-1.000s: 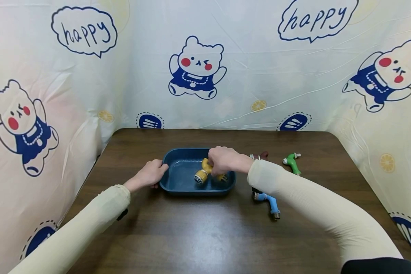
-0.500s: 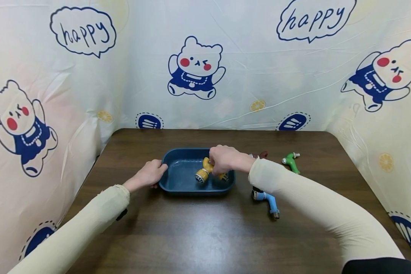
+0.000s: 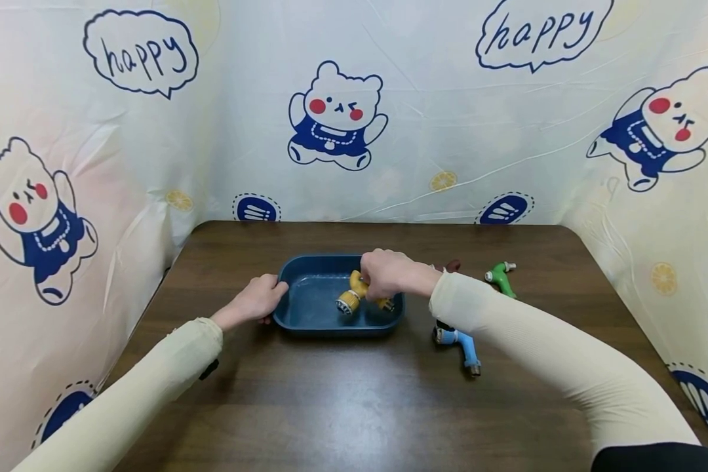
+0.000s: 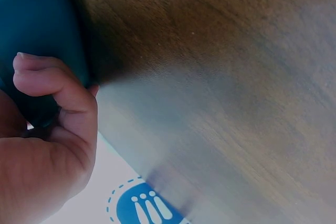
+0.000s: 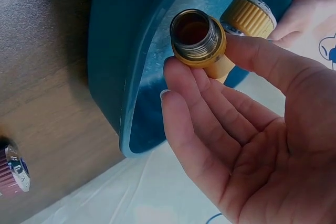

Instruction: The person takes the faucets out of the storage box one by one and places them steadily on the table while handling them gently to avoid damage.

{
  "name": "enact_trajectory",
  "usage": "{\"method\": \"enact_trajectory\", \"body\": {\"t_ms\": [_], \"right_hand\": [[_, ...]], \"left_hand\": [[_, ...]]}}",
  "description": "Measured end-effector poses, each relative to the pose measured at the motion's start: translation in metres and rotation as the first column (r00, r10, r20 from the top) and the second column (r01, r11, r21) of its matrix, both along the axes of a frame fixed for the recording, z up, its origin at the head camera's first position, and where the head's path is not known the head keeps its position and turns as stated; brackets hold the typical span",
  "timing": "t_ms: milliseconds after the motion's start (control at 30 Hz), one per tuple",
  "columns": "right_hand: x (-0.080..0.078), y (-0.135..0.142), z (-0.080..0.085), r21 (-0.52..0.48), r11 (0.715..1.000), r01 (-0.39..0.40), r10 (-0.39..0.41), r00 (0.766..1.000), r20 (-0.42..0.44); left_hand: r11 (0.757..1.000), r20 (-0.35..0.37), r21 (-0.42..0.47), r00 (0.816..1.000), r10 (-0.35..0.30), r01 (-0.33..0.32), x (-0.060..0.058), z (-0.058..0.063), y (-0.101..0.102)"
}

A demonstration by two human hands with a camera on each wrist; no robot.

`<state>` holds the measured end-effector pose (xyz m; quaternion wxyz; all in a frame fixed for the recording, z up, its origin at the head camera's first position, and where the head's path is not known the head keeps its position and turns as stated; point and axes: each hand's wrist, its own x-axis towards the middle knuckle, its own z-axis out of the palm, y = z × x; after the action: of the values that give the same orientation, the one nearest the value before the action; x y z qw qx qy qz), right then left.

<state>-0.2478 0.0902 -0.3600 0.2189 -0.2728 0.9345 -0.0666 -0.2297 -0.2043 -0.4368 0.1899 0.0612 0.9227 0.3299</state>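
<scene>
My left hand grips the left end of a dark blue tray, its thumb over the rim. In the left wrist view, curled fingers lie against the tray's wall. Over the tray's right half, my right hand pinches a yellow pipe fitting with several ends. The right wrist view shows its threaded metal mouth between thumb and fingertips, with a ribbed yellow collar behind. My right hand hides part of the fitting in the head view.
On the brown wooden table, a blue fitting lies right of the tray. Farther right is a green fitting. A dark red fitting shows partly behind my right forearm. Printed sheets enclose the back and sides.
</scene>
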Motion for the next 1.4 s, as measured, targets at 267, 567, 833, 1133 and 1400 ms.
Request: {"method": "enact_trajectory", "body": {"t_ms": [267, 567, 833, 1133, 1400], "right_hand": [[0.001, 0.004, 0.002, 0.005, 1.000, 0.012, -0.012, 1.000, -0.004], [0.000, 0.009, 0.004, -0.010, 1.000, 0.027, -0.027, 1.000, 0.005], [0.000, 0.014, 0.008, -0.022, 1.000, 0.019, -0.019, 1.000, -0.013], [0.001, 0.018, 0.011, -0.014, 1.000, 0.020, -0.021, 0.999, -0.033], [0.000, 0.022, 0.013, -0.012, 1.000, 0.026, -0.026, 0.999, -0.029]], "left_hand": [[0.997, -0.006, 0.056, 0.999, -0.045, 0.045, -0.004, -0.006, -0.006], [1.000, -0.003, 0.007, 1.000, 0.002, -0.002, 0.001, -0.002, 0.000], [1.000, 0.000, 0.000, 1.000, 0.008, -0.008, 0.001, -0.005, -0.002], [1.000, 0.001, 0.002, 1.000, -0.002, 0.002, 0.001, 0.000, 0.000], [1.000, -0.008, -0.001, 1.000, 0.005, -0.005, 0.001, 0.000, 0.000]]}}
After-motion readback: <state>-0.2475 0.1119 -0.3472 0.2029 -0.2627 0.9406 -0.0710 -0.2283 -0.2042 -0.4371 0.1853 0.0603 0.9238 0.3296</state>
